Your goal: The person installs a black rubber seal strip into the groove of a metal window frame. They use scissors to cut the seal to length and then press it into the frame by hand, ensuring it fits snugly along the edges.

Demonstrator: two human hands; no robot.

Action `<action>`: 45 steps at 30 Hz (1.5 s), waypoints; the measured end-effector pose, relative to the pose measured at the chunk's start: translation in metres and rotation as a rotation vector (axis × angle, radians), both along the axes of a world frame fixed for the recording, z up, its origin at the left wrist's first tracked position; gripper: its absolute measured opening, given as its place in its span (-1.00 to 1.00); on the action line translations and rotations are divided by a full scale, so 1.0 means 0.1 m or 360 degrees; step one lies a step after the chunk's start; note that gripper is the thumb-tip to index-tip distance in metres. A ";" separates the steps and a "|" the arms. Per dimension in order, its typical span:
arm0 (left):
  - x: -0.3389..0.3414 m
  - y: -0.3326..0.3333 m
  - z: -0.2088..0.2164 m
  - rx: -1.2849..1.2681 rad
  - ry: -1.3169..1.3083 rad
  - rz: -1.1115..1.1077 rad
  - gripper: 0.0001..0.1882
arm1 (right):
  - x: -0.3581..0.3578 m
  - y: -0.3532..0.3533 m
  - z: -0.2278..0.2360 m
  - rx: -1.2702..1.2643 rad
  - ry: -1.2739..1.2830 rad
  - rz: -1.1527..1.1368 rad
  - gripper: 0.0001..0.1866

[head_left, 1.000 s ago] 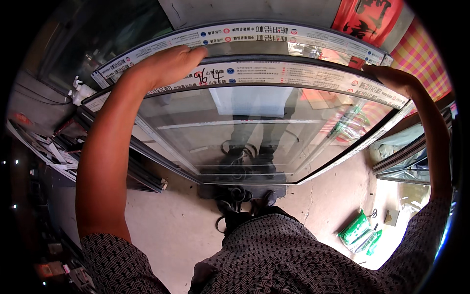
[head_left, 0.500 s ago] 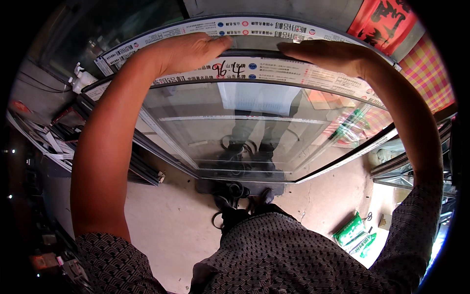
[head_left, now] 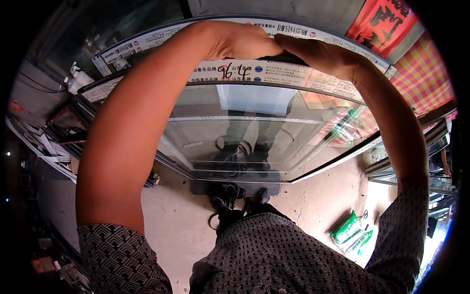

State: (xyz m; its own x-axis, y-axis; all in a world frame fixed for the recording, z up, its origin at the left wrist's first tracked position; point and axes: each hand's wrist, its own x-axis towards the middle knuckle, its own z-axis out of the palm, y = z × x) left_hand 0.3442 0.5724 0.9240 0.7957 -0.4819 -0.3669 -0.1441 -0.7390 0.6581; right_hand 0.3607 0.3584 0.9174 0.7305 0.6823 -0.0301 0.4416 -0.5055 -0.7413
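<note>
An upright glazed window sash [head_left: 323, 81] stands before me, its pale frame covered in printed protective film with handwritten dark marks. A black strip [head_left: 281, 58] runs along its top edge. My left hand [head_left: 252, 41] is closed over that edge, its wrist bent and its fingertips hidden. My right hand [head_left: 313, 51] meets it from the right, fingers pressed together and pointing left, also closed at the strip. What lies under the fingers of either hand is hidden. Through the glass [head_left: 200, 132] I see reflected legs and a white sheet [head_left: 254, 100].
Behind the sash lies another film-covered frame bar [head_left: 338, 41]. A white pump bottle [head_left: 81, 78] stands at left, near dark profiles [head_left: 73, 115]. Black cord loops [head_left: 232, 191] lie by my feet on a dark mat [head_left: 200, 187]. Green packages [head_left: 350, 230] lie on the floor at right.
My left hand has slid right along the top edge until it meets my right hand. My right hand has shifted slightly left, and the gap between them has closed.
</note>
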 end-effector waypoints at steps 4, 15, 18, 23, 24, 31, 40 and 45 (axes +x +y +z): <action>-0.06 -0.03 -0.06 -0.0121 -0.0152 -0.0006 -0.41 | -0.04 -0.05 -0.03 0.0111 -0.0180 0.0171 -0.44; -0.03 0.01 0.03 0.0012 -0.0049 -0.0128 -0.44 | -0.08 -0.05 0.07 -0.0347 -0.0154 0.0176 -0.28; -0.13 0.02 0.08 -0.0089 -0.0056 -0.0106 -0.49 | -0.15 -0.05 -0.03 0.0014 -0.0304 0.0182 -0.29; -0.09 -0.01 0.01 -0.0102 -0.0114 -0.0176 -0.55 | -0.11 0.00 0.15 -0.0653 -0.0304 0.0065 -0.17; -0.06 -0.01 -0.01 -0.0015 -0.0161 -0.0196 -0.55 | -0.08 -0.01 0.13 -0.0640 -0.0272 0.0119 -0.14; -0.21 0.12 0.11 0.0295 -0.0381 -0.0140 -0.25 | -0.18 0.04 0.13 -0.0676 -0.0162 0.0201 -0.22; -0.50 1.37 0.12 0.0559 -0.0373 0.0210 0.17 | -0.46 0.22 0.34 -0.0785 -0.0126 0.0028 -0.58; -0.54 1.19 0.17 0.0632 -0.0407 0.0112 0.14 | -0.43 0.22 0.29 -0.0785 -0.0120 0.0110 -0.56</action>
State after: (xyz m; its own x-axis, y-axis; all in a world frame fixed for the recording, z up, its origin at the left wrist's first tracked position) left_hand 0.2905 0.6918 0.9409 0.9100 -0.2860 -0.3003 -0.2054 -0.9399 0.2728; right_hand 0.3179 0.3802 0.9467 0.6965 0.6470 -0.3103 0.5295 -0.7552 -0.3863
